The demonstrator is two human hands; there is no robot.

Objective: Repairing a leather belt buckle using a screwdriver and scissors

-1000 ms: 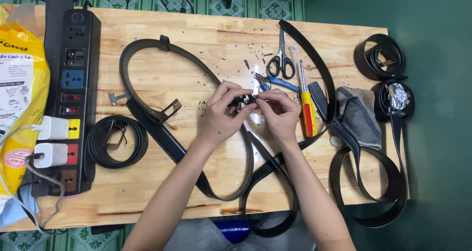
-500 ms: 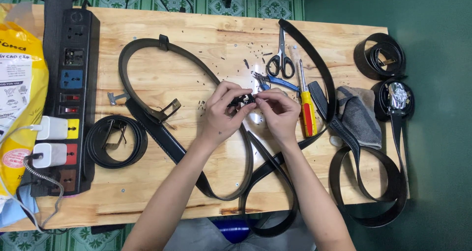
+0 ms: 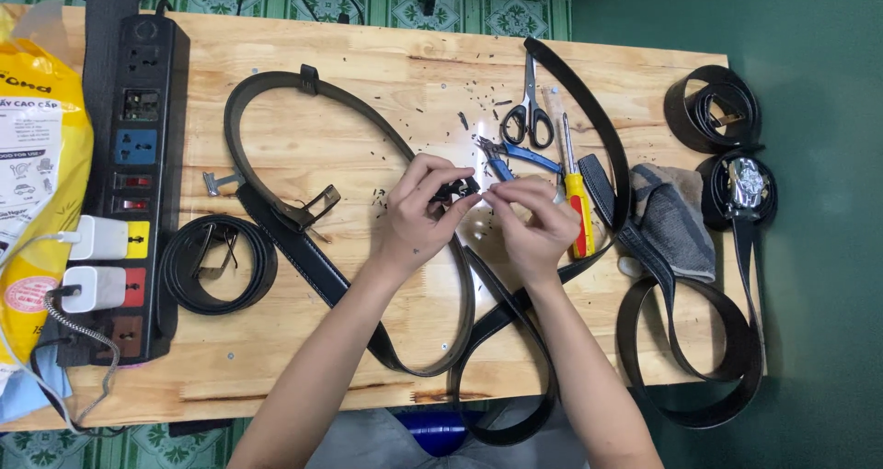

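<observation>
From the head camera I see my left hand (image 3: 421,219) and right hand (image 3: 532,223) meeting over the middle of the wooden table (image 3: 386,55), fingers narrowed to a pinch on a small dark buckle piece (image 3: 457,192) at the end of a black belt (image 3: 303,248) looping across the boards. Just beyond my right hand lie scissors (image 3: 528,110), blue-handled pliers (image 3: 515,154) and a yellow-handled screwdriver (image 3: 577,202). A power strip (image 3: 138,156) lies along the left edge.
</observation>
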